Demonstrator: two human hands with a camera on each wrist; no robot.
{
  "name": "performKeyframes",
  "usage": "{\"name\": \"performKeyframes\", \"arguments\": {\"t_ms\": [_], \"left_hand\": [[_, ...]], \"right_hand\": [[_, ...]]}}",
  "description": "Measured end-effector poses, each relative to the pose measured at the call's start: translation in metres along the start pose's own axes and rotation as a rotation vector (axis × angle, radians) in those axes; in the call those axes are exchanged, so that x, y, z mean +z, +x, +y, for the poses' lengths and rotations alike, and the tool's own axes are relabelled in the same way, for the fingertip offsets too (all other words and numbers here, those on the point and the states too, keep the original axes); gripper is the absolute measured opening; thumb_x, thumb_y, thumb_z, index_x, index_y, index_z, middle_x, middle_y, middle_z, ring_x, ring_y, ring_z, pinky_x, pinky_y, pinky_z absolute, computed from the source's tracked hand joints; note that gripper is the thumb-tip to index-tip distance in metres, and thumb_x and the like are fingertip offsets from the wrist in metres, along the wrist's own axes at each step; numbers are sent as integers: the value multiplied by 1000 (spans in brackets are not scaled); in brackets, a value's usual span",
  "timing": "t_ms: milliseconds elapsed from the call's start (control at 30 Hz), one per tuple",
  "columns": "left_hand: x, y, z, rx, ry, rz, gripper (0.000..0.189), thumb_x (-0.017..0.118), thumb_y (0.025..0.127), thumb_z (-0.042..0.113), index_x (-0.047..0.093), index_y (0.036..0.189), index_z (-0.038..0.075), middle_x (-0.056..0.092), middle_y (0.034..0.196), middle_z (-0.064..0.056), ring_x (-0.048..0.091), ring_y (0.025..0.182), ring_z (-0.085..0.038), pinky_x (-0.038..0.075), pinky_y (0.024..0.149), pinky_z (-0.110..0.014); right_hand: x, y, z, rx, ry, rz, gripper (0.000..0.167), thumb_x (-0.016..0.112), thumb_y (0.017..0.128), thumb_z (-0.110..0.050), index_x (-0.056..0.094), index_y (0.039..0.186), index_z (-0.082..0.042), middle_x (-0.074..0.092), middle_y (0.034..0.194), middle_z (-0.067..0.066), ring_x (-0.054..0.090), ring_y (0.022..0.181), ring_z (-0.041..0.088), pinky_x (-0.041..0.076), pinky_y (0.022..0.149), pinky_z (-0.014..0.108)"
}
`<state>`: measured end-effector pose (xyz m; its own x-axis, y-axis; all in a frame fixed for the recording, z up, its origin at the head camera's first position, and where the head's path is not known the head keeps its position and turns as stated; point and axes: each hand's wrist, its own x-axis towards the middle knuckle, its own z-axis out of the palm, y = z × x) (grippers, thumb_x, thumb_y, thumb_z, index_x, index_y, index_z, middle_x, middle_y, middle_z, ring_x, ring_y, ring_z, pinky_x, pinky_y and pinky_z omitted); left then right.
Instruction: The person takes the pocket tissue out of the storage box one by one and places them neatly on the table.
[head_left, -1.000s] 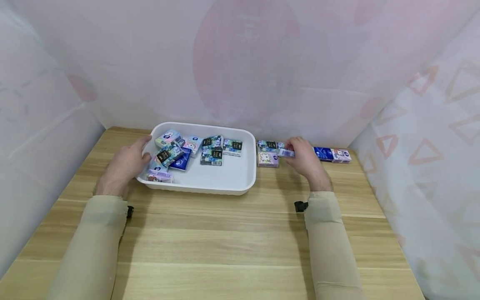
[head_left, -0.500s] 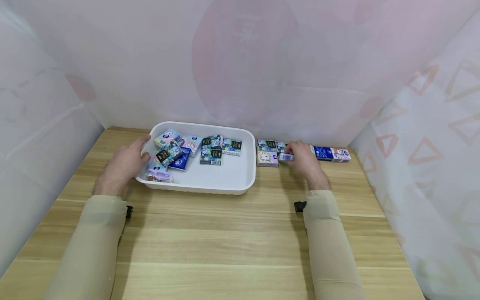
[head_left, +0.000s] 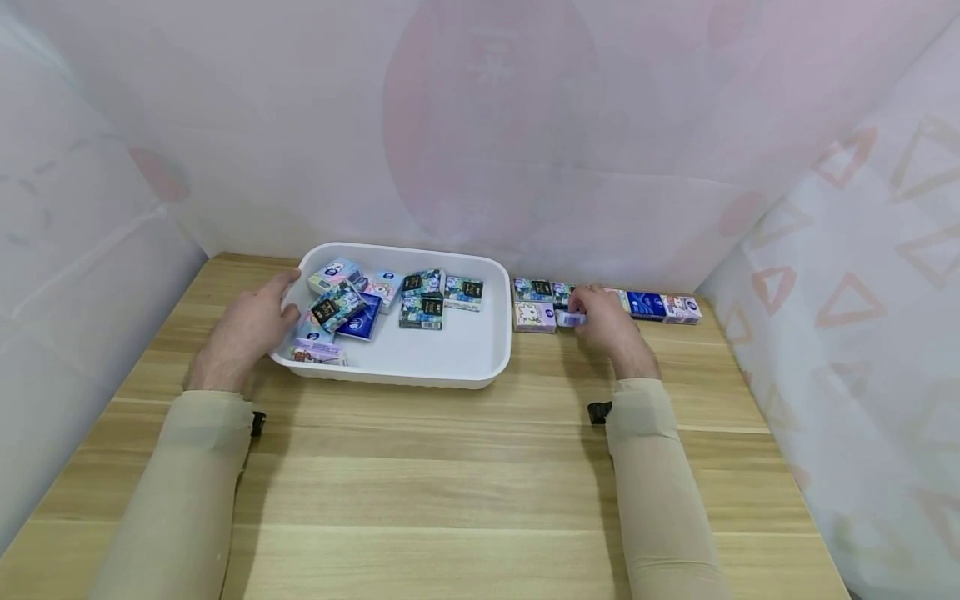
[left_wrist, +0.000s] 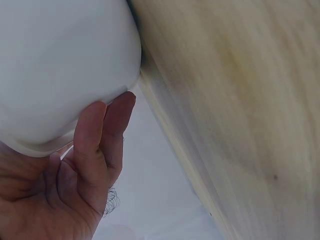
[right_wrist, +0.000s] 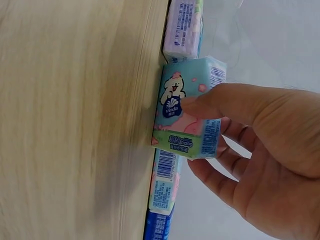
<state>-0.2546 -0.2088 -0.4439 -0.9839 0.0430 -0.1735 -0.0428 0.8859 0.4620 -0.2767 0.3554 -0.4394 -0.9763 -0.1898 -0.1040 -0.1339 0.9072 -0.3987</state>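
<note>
Wood-grain tabletop (head_left: 390, 492) before a pale printed backdrop (head_left: 300, 150). The left hand (head_left: 246, 331) curls its fingers round the rim of the white tray (head_left: 457, 350), apparently steadying it; the right hand (head_left: 609, 321) pinches a teal pack (right_wrist: 172, 124) between thumb and fingers, just beside the purple pack (head_left: 532, 317), seemingly for alignment.

Bright, diffuse light fills the head view — soft shadows lie on the surface (head_left: 420, 475) along the inner sides of both sleeves (head_left: 183, 475), and a pale sheen marks the left wall (head_left: 45, 42). The left wrist view smears the grain and leaves the tray (left_wrist: 65, 55) almost featureless; the right shows the packet (right_wrist: 195, 76) fairly crisply — the surface beside it soft.
</note>
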Motion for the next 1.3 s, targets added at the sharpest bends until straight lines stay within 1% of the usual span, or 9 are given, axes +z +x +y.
{"name": "performKeyframes", "arguments": {"t_ms": [100, 133, 233, 333, 400, 733, 867, 1100, 1300], "left_hand": [[0, 0, -1, 0, -1, -6, 73, 49, 125, 21, 15, 189, 11, 53, 158, -51, 72, 126, -66, 68, 96, -70], [0, 0, -1, -1, -1, -8, 73, 49, 125, 21, 15, 189, 11, 53, 159, -51, 72, 127, -66, 67, 97, -71], [-1, -1, 0, 1, -1, -11, 73, 49, 125, 22, 15, 189, 11, 54, 158, -52, 72, 126, -65, 67, 98, -72], [-1, -1, 1, 1, -4, -13, 73, 49, 125, 22, 15, 189, 11, 54, 157, -52, 72, 125, -65, 67, 97, -71], [-1, 0, 1, 0, -6, -12, 73, 49, 125, 22, 15, 189, 11, 54, 157, -52, 73, 125, -66, 69, 95, -69], [0, 0, 2, -18, -4, -7, 73, 49, 125, 21, 17, 189, 13, 53, 159, -51, 73, 124, -63, 69, 92, -68], [-1, 0, 1, -18, -5, -12, 73, 49, 124, 21, 16, 189, 14, 55, 158, -51, 74, 119, -59, 70, 87, -64], [-1, 1, 1, -16, -6, -11, 74, 49, 124, 21, 16, 190, 15, 53, 160, -51, 74, 120, -59, 71, 84, -61], [0, 1, 0, -10, -2, -8, 73, 49, 124, 21, 16, 189, 13, 57, 155, -51, 76, 114, -57, 70, 79, -56]], "right_hand": [[-2, -1, 0, -15, 6, -20, 35, 71, 93, 15, 72, 122, -5, 67, 132, 22, 63, 125, 43, 58, 113, 62], [1, 2, 7, -37, 1, -17, 35, 73, 91, 14, 73, 119, -7, 69, 128, 21, 64, 121, 42, 60, 109, 60], [1, 3, 9, -56, -6, -33, 31, 73, 91, 14, 75, 114, -7, 72, 125, 21, 68, 118, 41, 62, 108, 58], [3, 3, 10, -57, -16, -50, 29, 73, 94, 14, 77, 116, -4, 75, 129, 23, 70, 124, 43, 62, 112, 60], [0, -1, 3, -31, -10, -66, 29, 70, 97, 15, 77, 120, -1, 74, 134, 25, 69, 129, 46, 60, 118, 63], [3, 1, 2, -25, 6, -34, 29, 67, 99, 15, 79, 120, 0, 73, 128, 25, 68, 123, 43, 61, 113, 61], [2, 0, 1, -22, 10, -29, 27, 67, 103, 11, 79, 126, 2, 73, 134, 27, 69, 128, 46, 60, 116, 63], [-6, -3, -22, -16, 10, -6, 32, 69, 117, -11, 73, 145, 3, 65, 154, 27, 65, 146, 48, 56, 127, 64], [-8, -6, -51, -69, 5, 33, 38, 71, 117, -17, 71, 150, 2, 66, 157, 24, 62, 150, 45, 54, 130, 63]]}}
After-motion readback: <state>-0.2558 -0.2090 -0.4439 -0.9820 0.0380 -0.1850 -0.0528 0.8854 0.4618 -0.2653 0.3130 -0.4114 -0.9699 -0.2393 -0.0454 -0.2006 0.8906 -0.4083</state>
